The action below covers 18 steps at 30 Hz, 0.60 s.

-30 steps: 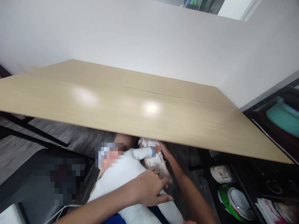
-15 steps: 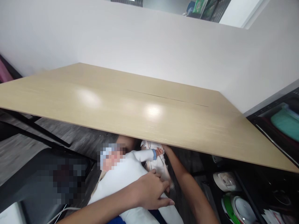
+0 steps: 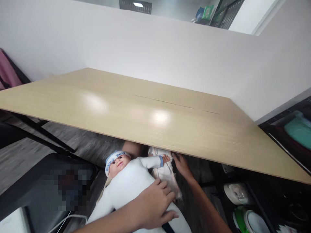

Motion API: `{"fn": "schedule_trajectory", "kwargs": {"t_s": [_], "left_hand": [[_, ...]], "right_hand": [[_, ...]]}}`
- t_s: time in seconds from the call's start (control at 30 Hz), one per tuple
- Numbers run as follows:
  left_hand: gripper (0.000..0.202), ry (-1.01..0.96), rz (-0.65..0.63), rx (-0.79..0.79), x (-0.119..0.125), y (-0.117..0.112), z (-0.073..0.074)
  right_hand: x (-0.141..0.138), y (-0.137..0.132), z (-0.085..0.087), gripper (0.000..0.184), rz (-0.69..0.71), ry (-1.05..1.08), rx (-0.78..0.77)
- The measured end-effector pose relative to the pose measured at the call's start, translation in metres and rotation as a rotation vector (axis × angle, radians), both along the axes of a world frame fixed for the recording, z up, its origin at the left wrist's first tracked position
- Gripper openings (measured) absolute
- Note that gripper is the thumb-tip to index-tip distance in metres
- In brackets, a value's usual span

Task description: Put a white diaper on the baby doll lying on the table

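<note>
A baby doll (image 3: pixel 131 184) in a white outfit lies face up across my lap, its blue-and-white cap (image 3: pixel 115 158) toward the left. My left forearm crosses its body, and my left hand (image 3: pixel 156 202) is closed over its lower side with bent fingers, the thumb apart. Beside the doll hangs a pale, wrinkled cloth item (image 3: pixel 167 173), partly under the table edge; the doll's small hand lies over it. Close to the cloth's right side is my right hand (image 3: pixel 181 163), its fingers apart and their tips near the table edge. Nothing shows in its grasp.
A light wooden table (image 3: pixel 121 106) spans the view in front of me against a white wall. A black chair (image 3: pixel 43 181) with a white object (image 3: pixel 16 221) stands at left. A dark shelf at right carries a white roll-like object (image 3: pixel 236 193) and a green-and-white round item (image 3: pixel 250 220).
My right hand has come out a little from under the table edge, and its fingers now show. My left hand stays on the doll. The view has shifted slightly.
</note>
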<state>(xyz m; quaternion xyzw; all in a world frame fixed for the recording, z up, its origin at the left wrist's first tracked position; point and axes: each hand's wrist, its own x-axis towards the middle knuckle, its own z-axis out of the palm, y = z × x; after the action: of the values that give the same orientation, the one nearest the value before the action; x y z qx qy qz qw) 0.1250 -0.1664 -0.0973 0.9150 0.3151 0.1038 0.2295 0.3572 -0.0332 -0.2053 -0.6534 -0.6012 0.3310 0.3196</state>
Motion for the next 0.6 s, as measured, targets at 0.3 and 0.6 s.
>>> {"fn": "schedule_trajectory", "kwargs": {"t_s": [0.3, 0.6], "left_hand": [[0.028, -0.487, 0.466, 0.096, -0.083, -0.060, -0.046], [0.070, -0.413, 1.106, -0.025, -0.170, -0.111, -0.125]], "right_hand": [[-0.056, -0.040, 0.070, 0.065, 0.657, -0.289, 0.246], [-0.124, -0.015, 0.098, 0.043, 0.931, -0.467, 0.200]]}}
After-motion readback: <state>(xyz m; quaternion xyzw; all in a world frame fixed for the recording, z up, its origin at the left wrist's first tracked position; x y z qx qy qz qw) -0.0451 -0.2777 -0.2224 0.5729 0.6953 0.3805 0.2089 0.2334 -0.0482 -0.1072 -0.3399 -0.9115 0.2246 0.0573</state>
